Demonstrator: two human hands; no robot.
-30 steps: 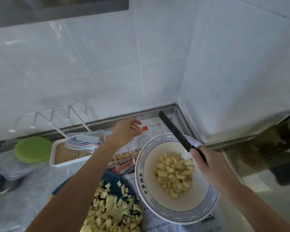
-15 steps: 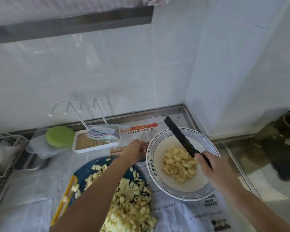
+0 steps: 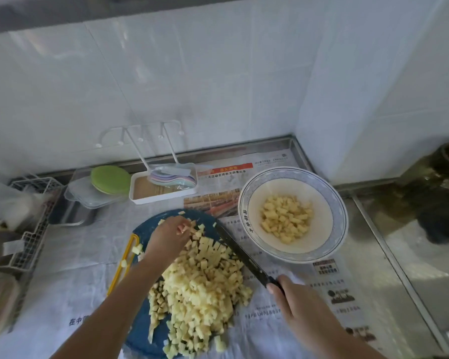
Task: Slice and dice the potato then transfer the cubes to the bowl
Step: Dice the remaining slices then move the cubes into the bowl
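Pale potato cubes point(image 3: 202, 288) heap on the blue board point(image 3: 140, 332) just left of the bowl point(image 3: 322, 229), left hand point(image 3: 170, 238) cupped round their far end, right hand point(image 3: 303, 307) gripping the knife point(image 3: 240, 251), whose blade lies diagonally between heap and bowl.

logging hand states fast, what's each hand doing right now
Left hand: fingers bent onto the pale yellow potato cubes; grip cannot be told.
Right hand: holds the black kitchen knife.
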